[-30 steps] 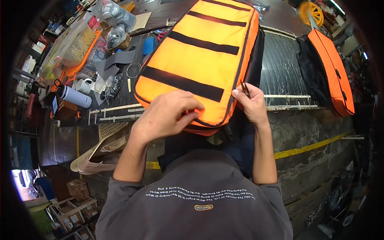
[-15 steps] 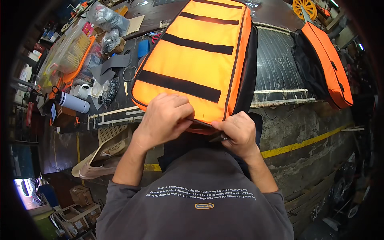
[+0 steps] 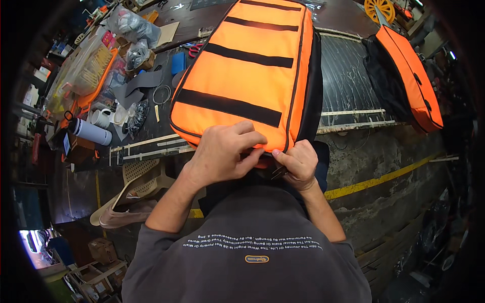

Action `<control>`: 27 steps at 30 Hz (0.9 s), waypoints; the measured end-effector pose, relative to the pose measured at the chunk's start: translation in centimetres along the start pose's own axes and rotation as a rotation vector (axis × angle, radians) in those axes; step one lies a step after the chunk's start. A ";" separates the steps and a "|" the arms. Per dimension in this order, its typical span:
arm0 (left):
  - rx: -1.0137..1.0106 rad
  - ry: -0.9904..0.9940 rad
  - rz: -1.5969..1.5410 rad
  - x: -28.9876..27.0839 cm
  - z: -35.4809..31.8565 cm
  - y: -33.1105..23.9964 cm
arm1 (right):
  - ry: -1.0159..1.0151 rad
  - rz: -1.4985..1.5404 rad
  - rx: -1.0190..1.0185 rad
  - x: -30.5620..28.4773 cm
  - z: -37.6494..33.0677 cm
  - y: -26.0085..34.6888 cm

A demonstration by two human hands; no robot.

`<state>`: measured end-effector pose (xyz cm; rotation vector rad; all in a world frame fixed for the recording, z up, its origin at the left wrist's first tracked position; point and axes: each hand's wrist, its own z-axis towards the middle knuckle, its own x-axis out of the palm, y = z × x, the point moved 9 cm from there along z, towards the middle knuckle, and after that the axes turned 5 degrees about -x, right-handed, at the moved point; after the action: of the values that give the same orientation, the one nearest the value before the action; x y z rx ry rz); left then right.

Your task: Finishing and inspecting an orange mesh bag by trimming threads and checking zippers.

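Lying at 12 o'clock from both hands, the big orange bag (image 3: 242, 81) is on the dark table (image 3: 348, 86), its near end right at the fingers. Its long way runs from about 6 o'clock, by the hands, up toward 1 o'clock, so it leans a bit. I can't call one hand nearer, since both touch that near end.

The left hand (image 3: 227, 154) is at the bag's 6 o'clock, on the rim. Its thumb and pointing finger are bent close together, but I can't tell if they pinch anything. The right hand (image 3: 299, 164) is at the bag's 5 o'clock, by the corner. It is curled up, with its thumb against the edge, and a small dark tool (image 3: 277, 174) pokes out from under it.

Another orange bag (image 3: 404, 65) is well apart, at 2 o'clock from the hands. A pale bottle (image 3: 93, 131) is at 9 o'clock.
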<state>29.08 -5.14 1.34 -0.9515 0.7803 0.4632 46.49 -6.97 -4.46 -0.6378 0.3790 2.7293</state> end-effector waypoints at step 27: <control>-0.086 -0.189 -0.040 0.2 -2.3 -0.6 | 0.284 0.016 0.660 -1.8 4.7 1.9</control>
<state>28.72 -7.46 0.71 -0.9858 0.5735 0.5462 45.53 -7.61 0.72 -0.8131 1.2780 2.3014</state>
